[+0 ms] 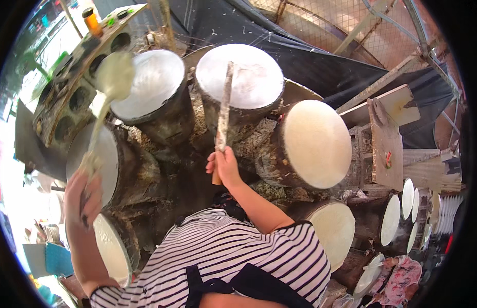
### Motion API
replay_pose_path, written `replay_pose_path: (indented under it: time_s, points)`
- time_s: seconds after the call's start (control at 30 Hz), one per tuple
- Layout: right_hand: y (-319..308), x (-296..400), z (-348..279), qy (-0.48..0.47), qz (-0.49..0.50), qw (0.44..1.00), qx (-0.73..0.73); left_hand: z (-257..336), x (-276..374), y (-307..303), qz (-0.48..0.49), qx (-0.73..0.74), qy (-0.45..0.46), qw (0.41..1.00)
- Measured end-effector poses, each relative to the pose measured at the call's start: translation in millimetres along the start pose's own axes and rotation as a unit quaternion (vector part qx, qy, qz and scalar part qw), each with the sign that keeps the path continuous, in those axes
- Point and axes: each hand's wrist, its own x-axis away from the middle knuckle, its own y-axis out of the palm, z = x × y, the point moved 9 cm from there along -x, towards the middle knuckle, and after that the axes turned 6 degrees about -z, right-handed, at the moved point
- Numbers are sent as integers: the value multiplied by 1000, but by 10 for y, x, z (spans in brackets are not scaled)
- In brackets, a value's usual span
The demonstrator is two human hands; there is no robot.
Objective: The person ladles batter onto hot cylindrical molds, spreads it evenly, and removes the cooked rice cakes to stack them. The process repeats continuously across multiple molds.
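Note:
My left hand [84, 196] is closed round the handle of a long ladle-like tool [115, 77]. Its broad pale-green head is blurred and overlaps the upper-left round pan [157, 77]. A rough wooden stick [225, 111] with flaky pale residue is gripped in my right hand [225, 167]; in the picture its upper end overlaps the top-centre round pan [261, 81], which has a whitish surface. Whether the stick touches it, I cannot tell. To the right, another round pan [317, 144] holds an even cream-coloured layer. A greyish pan [94, 161] lies behind my left hand.
More pale-topped pans stand at lower left [109, 246] and lower right [333, 235]. A board with round holes [78, 98] carries an orange bottle [93, 23]. Wooden boards [386, 146] stand at right. Another person [400, 281] is at lower right. Black sheeting [311, 65] hangs behind.

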Motion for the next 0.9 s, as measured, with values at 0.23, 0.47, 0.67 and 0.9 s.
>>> replay_pose_path:
  time_s: [0.23, 0.47, 0.67, 0.9]
  points:
    - [-1409, -41, -751, -19, 152, 988, 18, -651, -2024, 2013, -264, -27, -197, 944]
    - [-1663, 61, -598, -10, 212, 977, -15, -1730, -3282, 2959, -323, -216, -203, 899]
    - [-1467, 51, -609, -34, 267, 963, -26, -2286, -3619, 3088, -345, -446, -82, 822]
    - [-1309, -222, -558, -40, 315, 948, 33, -2280, -3760, 2890, -258, -678, 234, 648]
